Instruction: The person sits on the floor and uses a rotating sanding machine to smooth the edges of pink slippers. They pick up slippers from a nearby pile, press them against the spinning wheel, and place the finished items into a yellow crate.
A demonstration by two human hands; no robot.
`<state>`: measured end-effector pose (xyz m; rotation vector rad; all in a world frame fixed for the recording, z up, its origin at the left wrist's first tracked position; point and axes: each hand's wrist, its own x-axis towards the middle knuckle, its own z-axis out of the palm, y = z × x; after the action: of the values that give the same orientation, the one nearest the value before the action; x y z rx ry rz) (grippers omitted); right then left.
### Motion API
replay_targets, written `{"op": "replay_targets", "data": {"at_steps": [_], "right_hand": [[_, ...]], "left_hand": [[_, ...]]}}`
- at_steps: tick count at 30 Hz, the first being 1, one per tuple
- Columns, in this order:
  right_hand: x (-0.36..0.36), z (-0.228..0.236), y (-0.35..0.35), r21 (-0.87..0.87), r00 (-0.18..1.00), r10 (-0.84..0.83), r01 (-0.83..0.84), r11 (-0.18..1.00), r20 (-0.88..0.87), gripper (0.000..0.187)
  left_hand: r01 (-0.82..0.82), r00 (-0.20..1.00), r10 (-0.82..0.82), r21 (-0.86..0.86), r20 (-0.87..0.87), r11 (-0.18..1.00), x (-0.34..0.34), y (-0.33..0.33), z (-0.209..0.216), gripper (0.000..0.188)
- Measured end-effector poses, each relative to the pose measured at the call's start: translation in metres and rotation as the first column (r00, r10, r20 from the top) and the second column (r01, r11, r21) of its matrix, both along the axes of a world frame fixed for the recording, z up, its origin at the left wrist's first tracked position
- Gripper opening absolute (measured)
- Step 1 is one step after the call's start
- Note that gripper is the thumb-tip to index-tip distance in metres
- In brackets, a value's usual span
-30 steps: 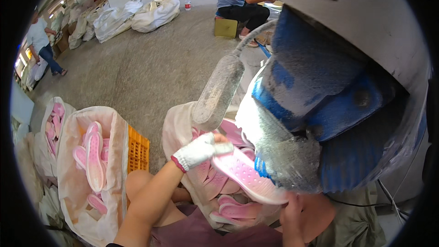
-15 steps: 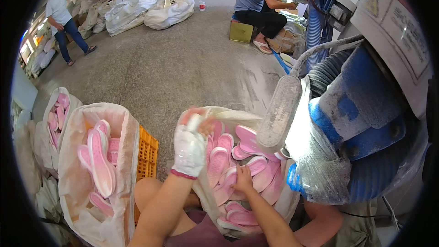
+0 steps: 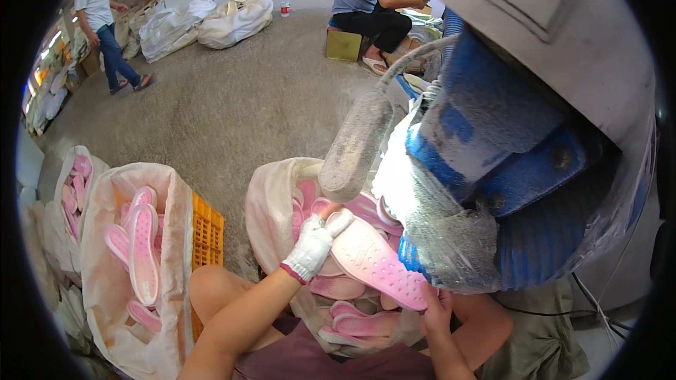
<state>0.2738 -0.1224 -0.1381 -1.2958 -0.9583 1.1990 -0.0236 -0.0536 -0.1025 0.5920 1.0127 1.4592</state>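
A pink and pale cream shoe sole [image 3: 374, 259] is stretched between my hands, its dimpled face upward, above an off-white sack [image 3: 269, 193] of similar pink soles. My left hand [image 3: 313, 245], in a white knit glove with a dark red cuff, grips the upper left end. My bare right hand [image 3: 438, 308] is closed on the lower right end. Just beyond the sole is a blue, dusty machine [image 3: 507, 148] wrapped in clear plastic, with a bright light at its left side. The sole's right edge lies close to its ribbed blue part.
A dusty, elongated grey piece [image 3: 357, 146] hangs over the sack. At left, another sack [image 3: 98, 253] of pink soles is beside an orange crate [image 3: 208, 229]. One person [image 3: 366, 0] sits working at the back; another [image 3: 105, 28] is at far left. White sacks [image 3: 236, 21] line the wall.
My right hand has lifted a sole out of the sack and moved right; my left hand has come down onto its other end. The view has turned right. The person at left has stepped.
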Motion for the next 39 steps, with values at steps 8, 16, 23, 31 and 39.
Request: {"op": "replay_targets", "data": {"at_steps": [8, 16, 23, 31, 39], "right_hand": [[0.039, 0.018, 0.024, 0.063, 0.872, 0.109, -0.158, 0.985, 0.477, 0.029], [0.049, 0.057, 0.051, 0.065, 0.966, 0.095, -0.114, 0.991, 0.240, 0.034], [0.026, 0.042, 0.087, 0.037, 0.967, 0.092, -0.104, 0.994, 0.239, 0.040], [0.032, 0.066, -0.006, 0.050, 0.971, -0.223, 0.228, 0.972, -0.080, 0.050], [0.020, 0.080, -0.013, 0.219, 0.936, -0.041, -0.039, 0.975, 0.350, 0.041]], "left_hand": [[0.073, 0.812, -0.137, 0.134, 0.568, 0.988, 0.004, 0.001, 0.049, 0.051], [0.152, 0.696, 0.239, 0.464, -0.677, 0.873, 0.032, 0.000, 0.100, 0.037], [0.110, 0.932, 0.064, 0.447, -0.357, 0.888, 0.017, 0.002, 0.118, 0.052], [0.052, 0.911, -0.106, 0.145, 0.399, 0.988, 0.058, 0.002, 0.068, 0.044], [-0.013, 0.866, -0.049, 0.120, 0.497, 0.993, 0.039, -0.001, 0.099, 0.042]]}}
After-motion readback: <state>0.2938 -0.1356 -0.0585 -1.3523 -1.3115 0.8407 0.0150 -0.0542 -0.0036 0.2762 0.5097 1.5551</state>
